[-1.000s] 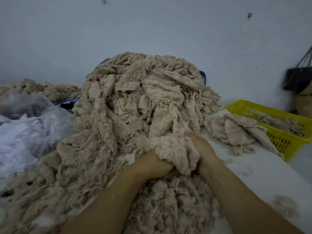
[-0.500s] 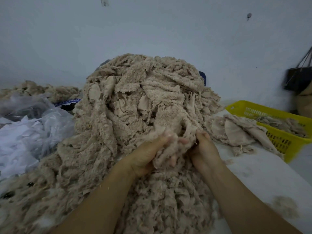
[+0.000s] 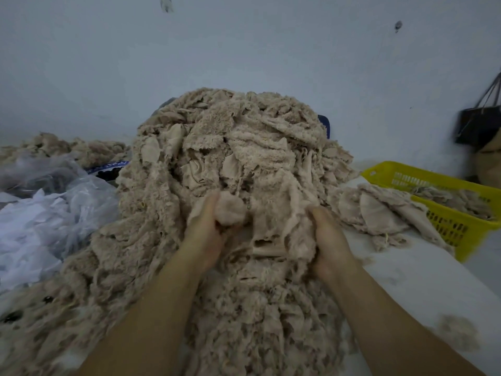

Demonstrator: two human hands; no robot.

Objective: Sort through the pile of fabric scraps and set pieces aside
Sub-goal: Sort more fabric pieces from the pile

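Note:
A tall pile of beige fleecy fabric scraps (image 3: pixel 238 147) fills the middle of the table and reaches down to its near edge. My left hand (image 3: pixel 206 232) grips a bunched beige scrap (image 3: pixel 230 208) at the pile's front. Right of it, my right hand (image 3: pixel 329 240) holds the edge of a flatter beige piece (image 3: pixel 273 226) that hangs between the two hands. Most fingertips are buried in the fabric. A smaller heap of scraps (image 3: pixel 379 213) lies to the right on the white table (image 3: pixel 412 280).
A yellow plastic basket (image 3: pixel 461 226) with a few scraps stands at the right. Clear and white plastic bags (image 3: pixel 46 213) lie at the left, with more beige scraps (image 3: pixel 67 147) behind them. A dark bag (image 3: pixel 477 126) hangs on the wall at far right. A fluff tuft (image 3: pixel 458 335) lies near the front.
Both hands have risen from low on the pile and moved apart. The clump they held together is now spread between them, and the left hand holds a bunched scrap.

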